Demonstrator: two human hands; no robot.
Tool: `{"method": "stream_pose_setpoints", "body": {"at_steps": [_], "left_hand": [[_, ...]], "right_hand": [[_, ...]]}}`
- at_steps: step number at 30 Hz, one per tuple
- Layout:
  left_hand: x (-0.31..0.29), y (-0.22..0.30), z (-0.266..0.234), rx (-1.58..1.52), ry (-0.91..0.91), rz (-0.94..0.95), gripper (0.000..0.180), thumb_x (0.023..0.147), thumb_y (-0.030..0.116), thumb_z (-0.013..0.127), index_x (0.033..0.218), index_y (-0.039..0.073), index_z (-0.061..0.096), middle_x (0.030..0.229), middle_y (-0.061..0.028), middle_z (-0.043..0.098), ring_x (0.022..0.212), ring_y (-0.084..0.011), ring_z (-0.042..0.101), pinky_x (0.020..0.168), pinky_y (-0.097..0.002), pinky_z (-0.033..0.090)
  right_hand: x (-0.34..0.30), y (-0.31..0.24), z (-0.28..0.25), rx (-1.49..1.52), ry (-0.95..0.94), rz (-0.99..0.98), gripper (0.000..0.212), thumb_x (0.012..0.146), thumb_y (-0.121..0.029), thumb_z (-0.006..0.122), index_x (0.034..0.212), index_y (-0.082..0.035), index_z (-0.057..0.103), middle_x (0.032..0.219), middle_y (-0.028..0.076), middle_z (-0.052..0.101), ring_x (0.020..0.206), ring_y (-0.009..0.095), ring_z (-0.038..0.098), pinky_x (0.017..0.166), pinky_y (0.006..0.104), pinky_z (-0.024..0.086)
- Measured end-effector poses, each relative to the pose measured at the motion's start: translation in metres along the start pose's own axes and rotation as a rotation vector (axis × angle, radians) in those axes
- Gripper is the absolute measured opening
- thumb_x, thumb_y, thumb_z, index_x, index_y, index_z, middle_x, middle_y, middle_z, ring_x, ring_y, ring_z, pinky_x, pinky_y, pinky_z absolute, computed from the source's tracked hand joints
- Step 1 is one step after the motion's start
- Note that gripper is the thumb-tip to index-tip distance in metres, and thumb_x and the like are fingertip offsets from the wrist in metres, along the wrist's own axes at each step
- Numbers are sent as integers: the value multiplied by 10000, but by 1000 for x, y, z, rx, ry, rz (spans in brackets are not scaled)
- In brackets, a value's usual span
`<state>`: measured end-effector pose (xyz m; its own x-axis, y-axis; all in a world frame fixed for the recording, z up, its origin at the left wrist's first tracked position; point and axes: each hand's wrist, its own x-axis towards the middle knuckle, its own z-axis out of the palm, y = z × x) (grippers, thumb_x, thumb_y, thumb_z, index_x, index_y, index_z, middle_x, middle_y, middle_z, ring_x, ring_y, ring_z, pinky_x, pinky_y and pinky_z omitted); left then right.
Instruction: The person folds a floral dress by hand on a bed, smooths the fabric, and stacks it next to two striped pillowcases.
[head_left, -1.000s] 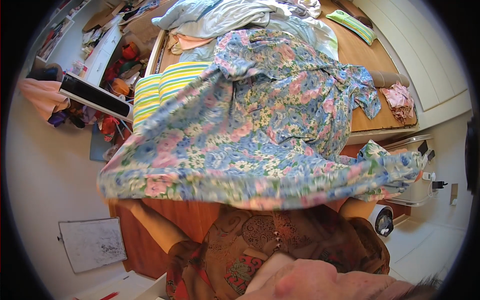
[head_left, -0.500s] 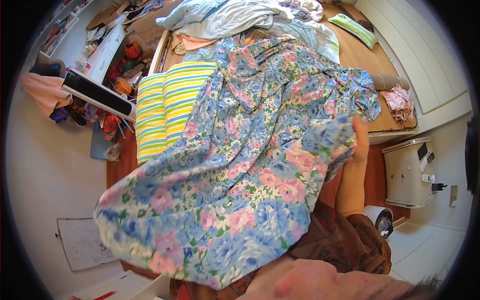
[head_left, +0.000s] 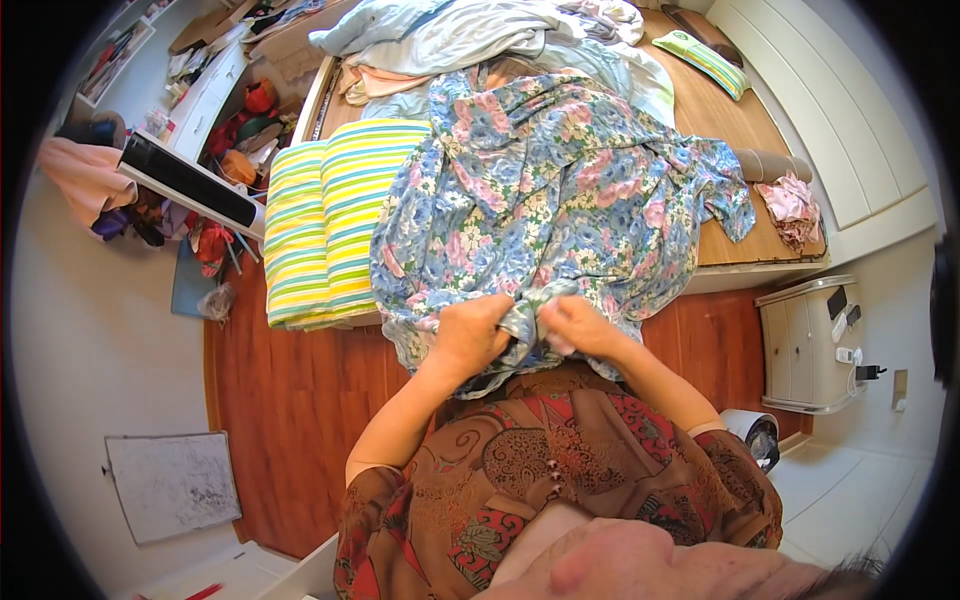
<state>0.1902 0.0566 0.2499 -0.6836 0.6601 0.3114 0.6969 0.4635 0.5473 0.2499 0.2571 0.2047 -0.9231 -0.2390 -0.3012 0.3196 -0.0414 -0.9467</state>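
Wooden bed [head_left: 770, 130] carries floral cloth [head_left: 560, 190] draped past its near edge; left hand [head_left: 472, 335] and right hand [head_left: 578, 325] grip the cloth's bunched end, apparently keeping folds gathered.

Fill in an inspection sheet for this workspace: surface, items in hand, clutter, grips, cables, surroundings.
Surface: wooden bed board, partly covered by fabric
Items in hand: floral cloth, spread over the board, near part gathered
Clutter: pale bedding heap, folded striped bedding, crumpled pink cloth
Grips: left grip and right grip both closed on the floral cloth
Cables: white cable beside the beige cabinet
Surroundings: reddish wooden floor, whiteboard at left
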Motion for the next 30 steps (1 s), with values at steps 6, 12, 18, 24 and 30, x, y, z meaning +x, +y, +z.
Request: {"method": "stream_pose_setpoints", "body": {"at_steps": [6,12,18,24,30], "left_hand": [[-15,-7,10,1,-23,-2,225,675,44,635,895,85,609,794,-114,608,712,-331,610,592,-395,476],[-38,-38,-6,177,-291,-40,259,719,109,660,971,93,603,859,-109,602,772,-327,618,651,-428,495],[-41,-62,-59,341,-278,-287,125,743,161,648,846,91,632,827,-116,643,792,-346,614,667,-436,488],[-47,-50,-119,-286,-403,-258,171,759,70,688,912,38,619,777,-70,613,685,-232,589,637,-318,468],[-60,-53,-131,-683,37,-342,239,794,-62,613,1018,17,584,925,-38,568,853,-142,562,720,-274,455]], "right_hand": [[7,4,26,-199,-137,-123,221,837,-210,642,761,-4,623,564,-22,522,529,57,455,466,268,357],[6,-4,12,-108,5,-131,178,853,-155,593,754,-10,627,545,-36,514,486,39,467,442,236,346],[-20,-44,-15,-160,129,-231,164,827,-131,621,744,10,624,571,-40,540,531,35,448,452,255,345],[-45,-57,-42,-402,407,-529,120,799,-111,642,776,7,650,528,64,519,491,94,456,474,290,357],[-30,-74,-49,-477,292,-371,148,797,-110,646,893,0,676,713,91,631,635,83,547,571,273,430]]}}
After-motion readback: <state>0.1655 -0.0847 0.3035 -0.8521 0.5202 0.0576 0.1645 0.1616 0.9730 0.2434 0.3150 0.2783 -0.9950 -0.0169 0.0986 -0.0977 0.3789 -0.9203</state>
